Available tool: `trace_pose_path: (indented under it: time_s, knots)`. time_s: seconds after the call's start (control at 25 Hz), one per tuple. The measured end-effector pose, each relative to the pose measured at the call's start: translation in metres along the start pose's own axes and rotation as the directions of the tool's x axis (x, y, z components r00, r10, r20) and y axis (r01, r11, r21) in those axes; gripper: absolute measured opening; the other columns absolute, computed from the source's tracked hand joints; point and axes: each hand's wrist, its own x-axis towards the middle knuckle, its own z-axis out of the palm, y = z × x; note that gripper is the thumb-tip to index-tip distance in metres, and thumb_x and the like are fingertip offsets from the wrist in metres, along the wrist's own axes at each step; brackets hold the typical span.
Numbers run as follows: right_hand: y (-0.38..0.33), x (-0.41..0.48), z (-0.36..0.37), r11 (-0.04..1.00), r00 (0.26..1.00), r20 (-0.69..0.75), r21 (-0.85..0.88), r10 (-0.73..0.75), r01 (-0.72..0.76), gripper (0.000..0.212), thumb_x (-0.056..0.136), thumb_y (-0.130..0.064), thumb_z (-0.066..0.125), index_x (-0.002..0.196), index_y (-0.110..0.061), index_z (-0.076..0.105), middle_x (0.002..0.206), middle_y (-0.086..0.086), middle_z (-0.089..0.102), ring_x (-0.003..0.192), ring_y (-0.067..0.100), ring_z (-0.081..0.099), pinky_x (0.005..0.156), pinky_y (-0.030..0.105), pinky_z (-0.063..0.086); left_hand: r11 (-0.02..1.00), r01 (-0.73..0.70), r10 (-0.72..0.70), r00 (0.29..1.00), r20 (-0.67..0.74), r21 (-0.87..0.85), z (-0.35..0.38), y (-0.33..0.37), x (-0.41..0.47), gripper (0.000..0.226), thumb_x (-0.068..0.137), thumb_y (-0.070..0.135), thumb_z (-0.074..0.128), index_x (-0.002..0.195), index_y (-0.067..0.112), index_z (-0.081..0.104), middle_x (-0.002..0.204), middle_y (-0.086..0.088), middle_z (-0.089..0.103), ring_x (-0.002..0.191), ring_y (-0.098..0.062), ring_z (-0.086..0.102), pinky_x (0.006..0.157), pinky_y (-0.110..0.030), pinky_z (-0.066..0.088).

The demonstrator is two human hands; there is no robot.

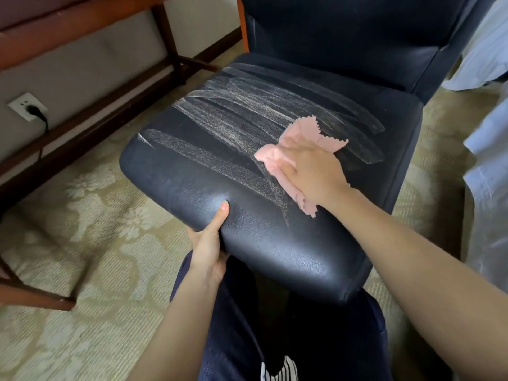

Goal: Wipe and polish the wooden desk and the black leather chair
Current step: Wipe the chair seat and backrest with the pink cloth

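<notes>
Pale carpet (96, 215) with a floral pattern covered the floor in the head view, and the black leather chair (288, 251) stood on it in the middle, its seat front turned toward the person. To the left, the wooden desk (55, 34) showed only its reddish-brown underside, a leg and low rails, apart from the seat. A white wall socket (27, 107) with a black plug sat behind those rails. White fabric (486, 50) hung along the right edge, near the chair's back. Whitish streaks (247, 114) ran across the far half of the seat. The right grip (310, 171) lay flat with relaxed fingers, pressing a pink cloth (299, 136) onto the seat's right side, and the cloth's zigzag edge poked out beyond the fingers. The left grip (209, 243) clasped the seat's front edge, thumb on top, fingers hidden beneath. Dark blue trousers (233, 325) filled the space below the seat front and hid the chair's base.
</notes>
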Motion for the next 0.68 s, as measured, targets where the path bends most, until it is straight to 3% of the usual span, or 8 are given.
trace_pose_path:
  time_s: [0.2, 0.32, 0.44, 0.68]
  knots:
    - [-0.024, -0.055, -0.023, 0.961, 0.968, -0.040, 0.111, -0.250, 0.253, 0.046, 0.088, -0.019, 0.036, 0.123, -0.010, 0.063, 0.131, 0.010, 0.060, 0.124, 0.027, 0.054, 0.103, 0.042, 0.043, 1.000, -0.005, 0.005, 1.000, 0.014, 0.002, -0.001, 0.001, -0.002, 0.085, 0.057, 0.036, 0.089, 0.132, 0.021, 0.053, 0.118, -0.002, 0.069, 0.107, -0.021, 0.066, 0.097, -0.044, 0.050]
    - [-0.025, -0.100, -0.026, 0.929, 0.932, 0.041, 0.105, -0.360, 0.354, 0.051, 0.083, -0.018, 0.036, 0.128, -0.011, 0.060, 0.139, 0.006, 0.053, 0.133, 0.023, 0.044, 0.112, 0.040, 0.031, 1.000, -0.005, 0.006, 1.000, 0.031, -0.012, -0.002, 0.002, -0.001, 0.088, 0.056, 0.036, 0.091, 0.133, 0.020, 0.052, 0.121, -0.004, 0.067, 0.108, -0.023, 0.066, 0.098, -0.044, 0.049]
    - [-0.012, -0.134, -0.042, 0.911, 0.917, 0.069, 0.163, -0.394, 0.379, 0.049, 0.085, -0.013, 0.040, 0.130, -0.015, 0.059, 0.143, -0.002, 0.049, 0.138, 0.014, 0.037, 0.113, 0.036, 0.032, 0.999, -0.022, 0.022, 1.000, 0.015, -0.025, -0.002, 0.001, -0.001, 0.080, 0.061, 0.031, 0.088, 0.132, 0.023, 0.052, 0.118, -0.001, 0.069, 0.107, -0.022, 0.066, 0.098, -0.045, 0.049]
    - [0.001, -0.124, -0.052, 0.936, 0.952, 0.049, 0.204, -0.302, 0.287, 0.042, 0.088, -0.020, 0.042, 0.123, -0.017, 0.065, 0.130, -0.004, 0.060, 0.130, 0.011, 0.046, 0.112, 0.022, 0.027, 1.000, -0.004, 0.005, 0.999, 0.032, -0.025, -0.002, -0.003, 0.002, 0.083, 0.061, 0.033, 0.088, 0.134, 0.022, 0.050, 0.121, -0.001, 0.067, 0.109, -0.021, 0.065, 0.095, -0.042, 0.050]
